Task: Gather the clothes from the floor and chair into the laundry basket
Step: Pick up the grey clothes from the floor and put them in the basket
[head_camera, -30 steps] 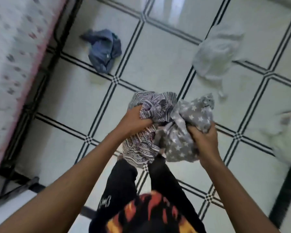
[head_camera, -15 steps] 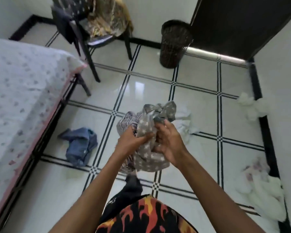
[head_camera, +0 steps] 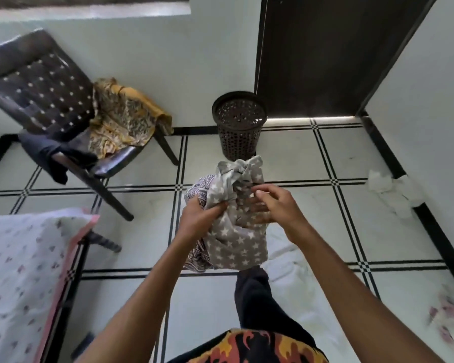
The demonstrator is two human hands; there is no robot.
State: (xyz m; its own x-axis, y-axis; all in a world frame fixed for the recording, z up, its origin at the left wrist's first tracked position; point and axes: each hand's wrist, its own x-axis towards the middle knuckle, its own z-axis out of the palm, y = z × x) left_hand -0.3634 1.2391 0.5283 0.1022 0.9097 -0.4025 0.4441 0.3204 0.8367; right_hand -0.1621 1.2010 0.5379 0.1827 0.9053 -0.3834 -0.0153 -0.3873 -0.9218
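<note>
Head view: the left hand (head_camera: pixel 198 218) is closed in a fist on the grey star-print cloth (head_camera: pixel 233 237), bunched together with a paisley-print cloth (head_camera: pixel 198 189) that pokes out at the hand's 12 o'clock and hangs below it at 6 o'clock. The right hand (head_camera: pixel 273 205) sits at the bundle's 3 o'clock with fingers (head_camera: pixel 262 191) loosely curled and spread, touching the star fabric but not clamped on it. The bundle hangs above the tiled floor (head_camera: pixel 299 163), in front of the person's dark trouser leg (head_camera: pixel 254 297).

The dark perforated laundry basket (head_camera: pixel 239 127) stands upright at 12 o'clock from the bundle, against the wall beside a dark door (head_camera: pixel 325 48). At 10 o'clock a dark chair (head_camera: pixel 37 93) carries 2 garments: a yellow patterned cloth (head_camera: pixel 123 116) over its seat and back, and a dark garment (head_camera: pixel 50 153) drooping off the seat's front edge. White clothes (head_camera: pixel 393 195) lie by the wall at 3 o'clock, a white floral piece (head_camera: pixel 448 315) at 5 o'clock, blurred, and another pale cloth (head_camera: pixel 294 260) lies on the floor just under the right forearm. A bed with a printed sheet (head_camera: pixel 19 271) fills 8 o'clock.
</note>
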